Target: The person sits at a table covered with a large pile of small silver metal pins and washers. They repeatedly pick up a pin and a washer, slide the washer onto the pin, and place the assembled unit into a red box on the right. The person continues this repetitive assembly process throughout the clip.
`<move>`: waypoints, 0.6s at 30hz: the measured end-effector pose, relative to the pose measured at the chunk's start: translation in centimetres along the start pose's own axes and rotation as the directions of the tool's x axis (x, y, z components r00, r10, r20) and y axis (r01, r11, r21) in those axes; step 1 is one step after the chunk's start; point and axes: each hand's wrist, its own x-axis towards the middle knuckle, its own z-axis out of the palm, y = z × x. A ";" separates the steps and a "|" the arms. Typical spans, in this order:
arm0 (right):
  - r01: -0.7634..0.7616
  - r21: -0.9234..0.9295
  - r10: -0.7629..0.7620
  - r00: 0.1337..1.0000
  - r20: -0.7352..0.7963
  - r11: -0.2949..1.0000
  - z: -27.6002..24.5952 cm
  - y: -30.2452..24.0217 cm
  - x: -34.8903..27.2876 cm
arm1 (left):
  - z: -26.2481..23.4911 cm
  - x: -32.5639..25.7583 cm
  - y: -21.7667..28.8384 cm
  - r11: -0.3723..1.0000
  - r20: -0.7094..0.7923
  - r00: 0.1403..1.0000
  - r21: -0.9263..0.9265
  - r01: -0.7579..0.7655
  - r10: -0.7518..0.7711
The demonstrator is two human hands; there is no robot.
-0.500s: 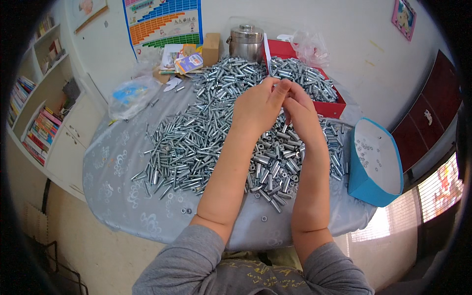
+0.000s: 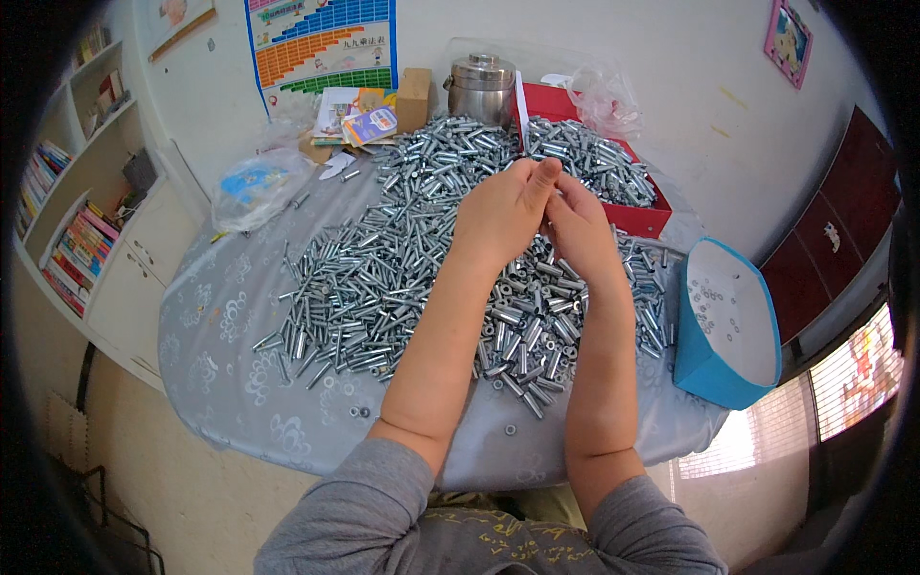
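Above the middle of the grey-clothed tabletop (image 2: 230, 287), my forearms (image 2: 433, 350) reach forward, and my left hand (image 2: 498, 216) and right hand (image 2: 585, 235) meet, left thumb up (whether anything is pinched between them, I cannot tell). Beneath lies a heap of metal fasteners (image 2: 374, 297), spread from near the far edge toward the near one. A red box (image 2: 639, 221) stands toward the far right, a blue bin (image 2: 717, 372) by the right edge; beyond, a poster (image 2: 326, 48) hangs.

Silvery metal fasteners (image 2: 369, 299), loosely heaped
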 end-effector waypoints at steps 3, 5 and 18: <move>0.041 0.022 -0.041 0.999 0.010 0.999 0.1 0.9 0.4 | -0.1 0.0 0.2 0.998 0.052 0.996 0.015 0.069 -0.069; 0.059 0.062 -0.058 0.998 -0.015 0.996 0.0 1.3 0.6 | 0.1 -0.1 0.6 0.997 0.033 0.997 0.016 0.076 -0.076; -0.182 0.199 0.168 0.982 0.084 0.963 -0.7 1.7 0.9 | 0.3 0.2 0.2 0.991 0.009 0.993 0.067 0.115 -0.116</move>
